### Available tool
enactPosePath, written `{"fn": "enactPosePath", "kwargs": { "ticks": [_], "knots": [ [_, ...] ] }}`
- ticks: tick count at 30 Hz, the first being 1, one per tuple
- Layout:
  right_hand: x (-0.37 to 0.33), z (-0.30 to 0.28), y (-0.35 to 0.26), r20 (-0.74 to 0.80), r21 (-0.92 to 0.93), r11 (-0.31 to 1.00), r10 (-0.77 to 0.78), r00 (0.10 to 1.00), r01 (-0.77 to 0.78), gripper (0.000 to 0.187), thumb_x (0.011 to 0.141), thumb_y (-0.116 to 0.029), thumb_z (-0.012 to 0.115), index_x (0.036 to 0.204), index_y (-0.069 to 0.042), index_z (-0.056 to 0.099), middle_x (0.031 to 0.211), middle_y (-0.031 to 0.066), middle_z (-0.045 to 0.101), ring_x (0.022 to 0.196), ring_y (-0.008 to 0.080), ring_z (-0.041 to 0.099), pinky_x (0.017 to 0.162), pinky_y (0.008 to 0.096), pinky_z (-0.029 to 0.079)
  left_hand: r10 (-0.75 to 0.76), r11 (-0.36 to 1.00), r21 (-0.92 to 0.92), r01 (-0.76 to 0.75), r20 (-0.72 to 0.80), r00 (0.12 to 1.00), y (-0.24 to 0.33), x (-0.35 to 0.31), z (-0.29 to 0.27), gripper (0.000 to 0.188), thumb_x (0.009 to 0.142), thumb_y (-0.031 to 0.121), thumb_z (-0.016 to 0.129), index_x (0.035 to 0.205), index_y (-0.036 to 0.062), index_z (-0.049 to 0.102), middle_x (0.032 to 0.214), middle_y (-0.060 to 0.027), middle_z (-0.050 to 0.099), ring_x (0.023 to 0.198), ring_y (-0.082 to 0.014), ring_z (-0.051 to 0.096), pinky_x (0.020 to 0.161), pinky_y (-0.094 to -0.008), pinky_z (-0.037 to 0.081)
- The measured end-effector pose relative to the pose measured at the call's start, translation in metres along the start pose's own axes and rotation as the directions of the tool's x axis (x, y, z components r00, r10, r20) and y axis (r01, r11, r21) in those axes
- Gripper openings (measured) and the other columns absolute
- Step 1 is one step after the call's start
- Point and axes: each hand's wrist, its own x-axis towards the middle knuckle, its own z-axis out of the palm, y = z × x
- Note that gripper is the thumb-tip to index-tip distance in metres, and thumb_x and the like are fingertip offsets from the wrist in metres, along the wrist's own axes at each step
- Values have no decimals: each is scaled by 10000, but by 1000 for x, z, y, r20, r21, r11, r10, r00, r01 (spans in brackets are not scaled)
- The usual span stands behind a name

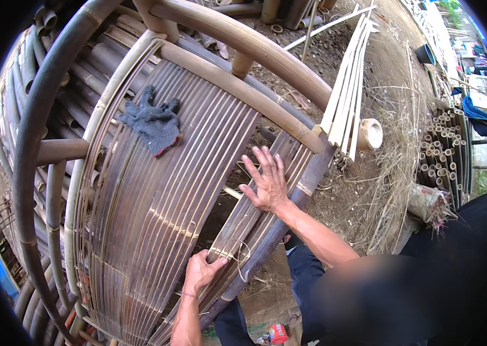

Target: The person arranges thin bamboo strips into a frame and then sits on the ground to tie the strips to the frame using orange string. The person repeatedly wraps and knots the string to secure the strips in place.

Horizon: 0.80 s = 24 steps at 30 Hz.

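My right hand (267, 181) lies open, fingers spread, on the near group of dark bamboo slats (242, 228) along the near edge of a bamboo seat frame. Lower down, my left hand (201, 271) closes around the gap-side edge of those slats, thumb on top and the other fingers partly hidden. A thin pale strip (245, 262) curls loosely beside the left thumb. Across a narrow gap, more dark slats (134, 225) fill most of the seat. On their far part rests a dark grey work glove (156, 122).
Curved bamboo rails (255, 40) rise around the seat's far and left sides. Pale split strips (350, 86) lean by its upper right corner, near a cut bamboo piece (370, 134). Bundled bamboo tubes (444, 151) stand at right. A red container (278, 333) is below.
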Motion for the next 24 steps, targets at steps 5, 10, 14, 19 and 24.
{"fn": "enactPosePath", "kwargs": {
  "ticks": [5, 10, 14, 19, 24],
  "knots": [
    [-1, -12, -10, 52, 77, 997, -30, 998, 26, 736, 937, -609, 455, 1537, -212, 298, 1609, 122, 158, 1496, 322, 111, 1190, 583, 85, -14, 1000, -19, 13, -52, 999, 22, -28, -5, 390, 749, 293, 823, 934, -25, 695, 817, -207, 710, 743, -273, 698, 706, -389, 525],
    [2, -9, -18, 42, 20, 1000, -8, 999, 7, 744, 940, -664, 385, 1529, -216, 315, 1611, 106, 172, 1499, 306, 110, 1200, 566, 68, 10, 999, -45, -11, -27, 1000, 0, -19, -16, 402, 743, 285, 837, 933, -39, 693, 818, -189, 719, 732, -241, 695, 682, -369, 528],
    [-19, -17, 5, -123, 214, 969, -96, 988, 121, 775, 932, -731, 221, 1523, -236, 313, 1618, 93, 174, 1507, 252, 80, 1208, 527, 11, 24, 1000, -16, -24, -21, 999, 4, -19, -15, 376, 753, 266, 832, 931, -36, 694, 812, -182, 721, 730, -226, 694, 684, -370, 530],
    [46, 2, 10, -95, 7, 970, -242, 965, 244, 786, 934, -721, 250, 1511, -195, 338, 1585, 110, 255, 1493, 276, 149, 1208, 542, 85, 81, 989, -107, -98, -150, 985, -22, -7, -11, 303, 758, 182, 825, 938, -26, 701, 839, -163, 733, 725, -185, 690, 654, -348, 543],
    [48, -8, 13, -146, 175, 952, -226, 963, 250, 782, 916, -723, 332, 1480, -186, 403, 1554, 129, 304, 1479, 309, 194, 1198, 552, 128, 27, 999, -35, -30, -97, 995, -1, -7, -26, 355, 754, 229, 829, 935, -44, 691, 831, -169, 725, 751, -204, 691, 675, -361, 537]
  ]
}}
